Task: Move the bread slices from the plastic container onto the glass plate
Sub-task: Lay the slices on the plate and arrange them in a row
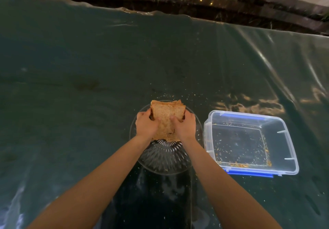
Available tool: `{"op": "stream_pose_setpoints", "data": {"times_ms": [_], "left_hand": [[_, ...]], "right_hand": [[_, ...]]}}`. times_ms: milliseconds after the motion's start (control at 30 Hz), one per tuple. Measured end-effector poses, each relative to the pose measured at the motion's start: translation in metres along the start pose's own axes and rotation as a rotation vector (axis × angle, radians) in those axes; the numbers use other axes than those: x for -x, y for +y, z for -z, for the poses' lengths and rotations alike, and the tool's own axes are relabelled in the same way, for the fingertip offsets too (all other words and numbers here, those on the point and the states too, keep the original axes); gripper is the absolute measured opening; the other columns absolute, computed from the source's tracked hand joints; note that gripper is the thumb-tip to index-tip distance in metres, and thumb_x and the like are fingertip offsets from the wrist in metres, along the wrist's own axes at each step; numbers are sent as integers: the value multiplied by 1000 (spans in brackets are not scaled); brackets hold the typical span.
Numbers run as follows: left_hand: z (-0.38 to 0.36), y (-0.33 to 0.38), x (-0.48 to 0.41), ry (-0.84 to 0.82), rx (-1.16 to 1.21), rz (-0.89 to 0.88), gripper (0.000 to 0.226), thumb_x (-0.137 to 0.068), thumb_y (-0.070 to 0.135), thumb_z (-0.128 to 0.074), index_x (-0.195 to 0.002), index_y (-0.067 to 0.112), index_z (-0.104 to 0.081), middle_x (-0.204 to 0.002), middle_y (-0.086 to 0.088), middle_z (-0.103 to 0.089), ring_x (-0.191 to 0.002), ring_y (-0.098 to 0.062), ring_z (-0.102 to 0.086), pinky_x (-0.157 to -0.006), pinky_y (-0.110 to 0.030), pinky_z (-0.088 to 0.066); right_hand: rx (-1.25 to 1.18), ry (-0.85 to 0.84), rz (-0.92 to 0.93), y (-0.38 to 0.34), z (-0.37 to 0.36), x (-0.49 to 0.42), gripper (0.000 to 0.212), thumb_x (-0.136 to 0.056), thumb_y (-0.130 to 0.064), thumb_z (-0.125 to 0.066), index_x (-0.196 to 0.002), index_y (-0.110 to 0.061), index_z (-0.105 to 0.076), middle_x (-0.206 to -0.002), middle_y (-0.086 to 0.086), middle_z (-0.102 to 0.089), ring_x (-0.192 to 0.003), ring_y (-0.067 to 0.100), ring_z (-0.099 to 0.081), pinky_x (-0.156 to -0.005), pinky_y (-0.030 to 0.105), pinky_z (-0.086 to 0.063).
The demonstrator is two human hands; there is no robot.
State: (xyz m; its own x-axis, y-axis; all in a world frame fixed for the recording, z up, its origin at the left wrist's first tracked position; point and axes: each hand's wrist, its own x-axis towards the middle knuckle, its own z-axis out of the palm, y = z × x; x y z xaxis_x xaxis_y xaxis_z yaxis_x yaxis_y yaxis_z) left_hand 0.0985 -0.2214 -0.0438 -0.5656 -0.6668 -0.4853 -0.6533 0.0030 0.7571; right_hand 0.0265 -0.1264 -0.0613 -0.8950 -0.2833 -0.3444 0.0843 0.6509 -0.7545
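Head view: both hands' grip clamps bread slices (167,120) over glass plate (165,159)

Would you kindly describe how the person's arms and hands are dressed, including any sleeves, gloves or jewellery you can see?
Both forearms are bare from the bottom edge of the picture to the wrists, with no sleeves in view. The left hand and right hand wear no gloves. No watch, bracelet or ring shows on the parts visible, though some fingers are hidden behind what they hold. No markings or tattoos can be seen.
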Motion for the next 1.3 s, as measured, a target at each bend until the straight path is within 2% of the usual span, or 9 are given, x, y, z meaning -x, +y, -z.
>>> {"op": "stream_pose_setpoints", "data": {"times_ms": [100, 267, 367, 567, 667, 800, 1033, 1167, 1300], "left_hand": [[-2, 3, 2, 17, -20, 6, 41, -83, 11, -54, -123, 8, -59, -118, -24, -58, -109, -43, -58, -93, -54, -51], [1, 6, 7, 12, 60, 24, 48, -83, 5, -54, -130, 13, -56, -126, -15, -56, -113, -32, -57, -95, -48, -52], [3, 5, 11, 35, 90, 28, 48, -82, 5, -56, -129, 13, -57, -127, -14, -56, -113, -30, -59, -93, -48, -53], [7, -3, 17, 21, 123, 43, 51, -83, 7, -59, -133, 16, -53, -130, -10, -56, -110, -23, -60, -93, -43, -54], [5, -7, 20, 5, 128, 60, 53, -84, 8, -59, -136, 16, -51, -132, -10, -55, -114, -25, -58, -96, -46, -52], [-1, -10, 20, 5, 61, 57, 49, -84, 10, -59, -133, 16, -53, -132, -13, -53, -117, -31, -56, -97, -48, -50], [-3, -9, 17, 15, -29, 67, 43, -84, 17, -57, -127, 13, -57, -129, -14, -55, -117, -31, -56, -97, -47, -51], [-7, -13, 24, 109, -122, 31, 34, -84, 20, -57, -117, 11, -62, -128, -14, -51, -120, -32, -49, -103, -45, -44], [-9, -16, 30, 138, -139, -33, 33, -84, 11, -55, -116, 5, -61, -126, -16, -49, -116, -33, -51, -102, -43, -44]], "right_hand": [[-27, 33, -2, -2, -1, 4, 50, -84, -20, -64, -130, -9, -47, -132, 11, -44, -123, 28, -44, -106, 41, -39], [-59, 82, 38, -3, -1, 12, 45, -84, -17, -64, -126, -9, -50, -127, 9, -46, -118, 25, -47, -101, 36, -41], [-64, 96, 53, -3, -2, 19, 46, -85, -18, -63, -128, -8, -50, -127, 9, -47, -117, 25, -49, -104, 40, -44], [-88, 82, 53, 1, 1, 29, 45, -85, -21, -63, -127, -9, -51, -124, 8, -48, -114, 24, -50, -101, 36, -44], [-83, 71, 35, 5, 1, 33, 45, -85, -20, -63, -127, -10, -50, -126, 9, -47, -115, 24, -50, -99, 35, -42], [-63, 63, 21, 8, 2, 31, 46, -86, -20, -62, -129, -9, -49, -131, 9, -46, -118, 25, -49, -98, 33, -40], [28, -10, 21, 10, 1, 21, 51, -88, -27, -60, -133, -8, -46, -137, 12, -43, -125, 28, -45, -106, 39, -38], [129, 101, 44, 16, -2, 29, 53, -88, -33, -58, -133, -7, -46, -137, 14, -41, -127, 28, -37, -106, 42, -37], [130, 147, 167, 16, -5, 37, 40, -90, -20, -56, -127, -8, -49, -127, 12, -49, -119, 24, -43, -98, 32, -40]]}}
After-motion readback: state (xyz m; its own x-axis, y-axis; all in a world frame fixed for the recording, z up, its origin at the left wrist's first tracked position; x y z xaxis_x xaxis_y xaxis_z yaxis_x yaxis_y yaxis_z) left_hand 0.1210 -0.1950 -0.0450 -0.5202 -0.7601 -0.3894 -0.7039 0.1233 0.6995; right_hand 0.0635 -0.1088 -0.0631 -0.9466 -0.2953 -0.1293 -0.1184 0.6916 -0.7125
